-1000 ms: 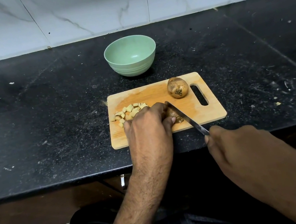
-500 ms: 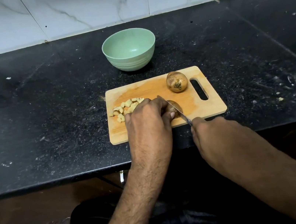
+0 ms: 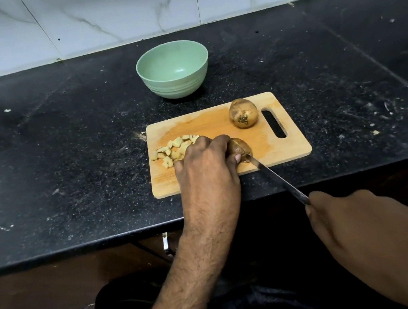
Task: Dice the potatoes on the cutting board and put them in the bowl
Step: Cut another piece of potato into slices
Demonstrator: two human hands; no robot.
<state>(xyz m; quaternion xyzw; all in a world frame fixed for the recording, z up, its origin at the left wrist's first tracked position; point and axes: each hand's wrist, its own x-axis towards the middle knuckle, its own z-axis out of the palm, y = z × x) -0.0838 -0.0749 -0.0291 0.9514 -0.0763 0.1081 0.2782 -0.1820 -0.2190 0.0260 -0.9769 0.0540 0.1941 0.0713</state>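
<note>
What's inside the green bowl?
Nothing that shows: the green bowl looks empty inside. The diced potato pieces lie on the cutting board, and the left hand covers some of them.

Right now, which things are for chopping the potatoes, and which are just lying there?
For the job:
- cutting board
- potato piece held by the left hand
- knife in the right hand
- whole potato
- diced pieces
- green bowl, nothing in it yet

Just lying about:
- pale crumbs on the black counter
</note>
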